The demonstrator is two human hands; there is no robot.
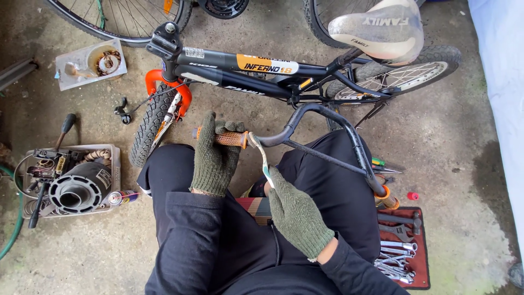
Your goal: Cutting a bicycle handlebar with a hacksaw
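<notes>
While the gloved fingers of the left hand (214,155) wrap tight around the orange rubber grip (230,138), the right hand (295,213) closes on the handle of a thin tool (261,154), whose curved tip meets the inner end of that grip where it joins the bar. Both hands wear dark green knitted gloves. The grip sits on one end of a loose black handlebar (327,128) that lies across the person's lap, over black trousers; the bar arches up and runs down to the right, where a second orange grip (386,198) pokes out just beside the knee.

Beyond the bar stands a small black bicycle frame (245,71) with an orange fork (164,82), a knobbly front tyre (150,128) and a worn pale saddle (379,30). On the concrete floor to the right lies a red tool roll (417,267) with a row of spanners (396,259). To the left a shallow tray (114,175) holds a black round part, cables and a hammer; further up sits a clear plastic tub (90,63) of small parts.
</notes>
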